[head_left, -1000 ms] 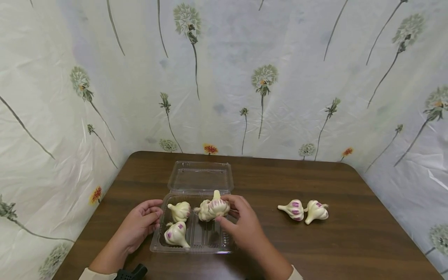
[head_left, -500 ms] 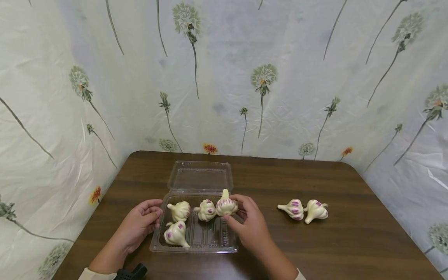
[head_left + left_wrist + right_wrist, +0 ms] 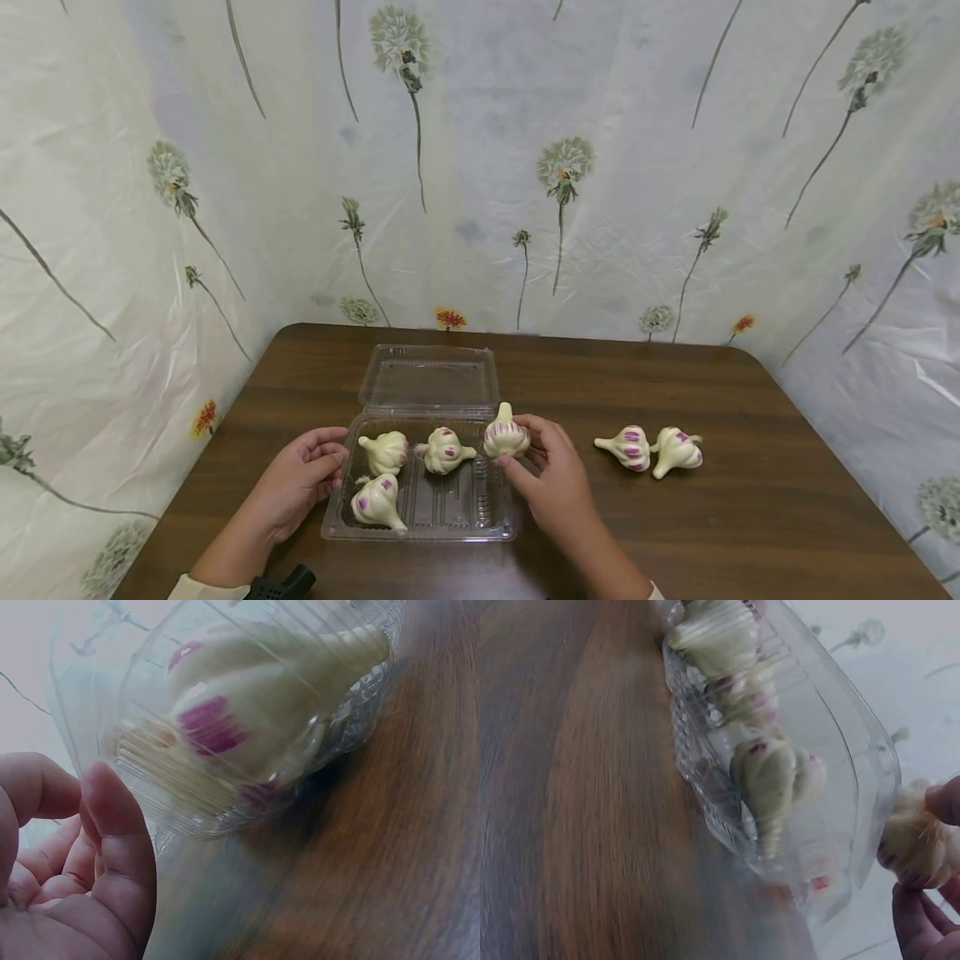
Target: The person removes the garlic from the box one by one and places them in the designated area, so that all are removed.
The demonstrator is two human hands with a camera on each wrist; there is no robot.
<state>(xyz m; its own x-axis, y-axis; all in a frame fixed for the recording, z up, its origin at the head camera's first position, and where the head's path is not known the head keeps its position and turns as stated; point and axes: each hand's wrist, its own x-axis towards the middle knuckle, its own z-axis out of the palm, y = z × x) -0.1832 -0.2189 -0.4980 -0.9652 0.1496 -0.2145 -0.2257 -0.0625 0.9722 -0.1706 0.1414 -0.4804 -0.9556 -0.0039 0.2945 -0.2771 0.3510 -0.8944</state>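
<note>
A clear plastic clamshell container (image 3: 420,533) lies with its lid laid back. Inside it are three garlic bulbs: one at the upper left (image 3: 386,453), one at the lower left (image 3: 378,502) and one in the middle (image 3: 446,451). At its left edge, my left hand (image 3: 303,479) pinches the rim between thumb and forefinger. My right hand (image 3: 551,475) grips another garlic bulb (image 3: 506,435), stem up, over the container's right edge. In the right wrist view, that held bulb (image 3: 915,844) shows its root end, just outside the clear wall.
Two more garlic bulbs (image 3: 630,450) (image 3: 678,452) lie side by side on the brown wooden table (image 3: 750,517), right of my right hand. The transparent lid (image 3: 431,379) reaches toward the back. Flower-patterned sheeting (image 3: 480,167) surrounds the table's far side and flanks.
My right hand has moved right with its garlic bulb, from over the middle bulb to the container's right edge. The middle bulb now shows fully. My left hand stays put.
</note>
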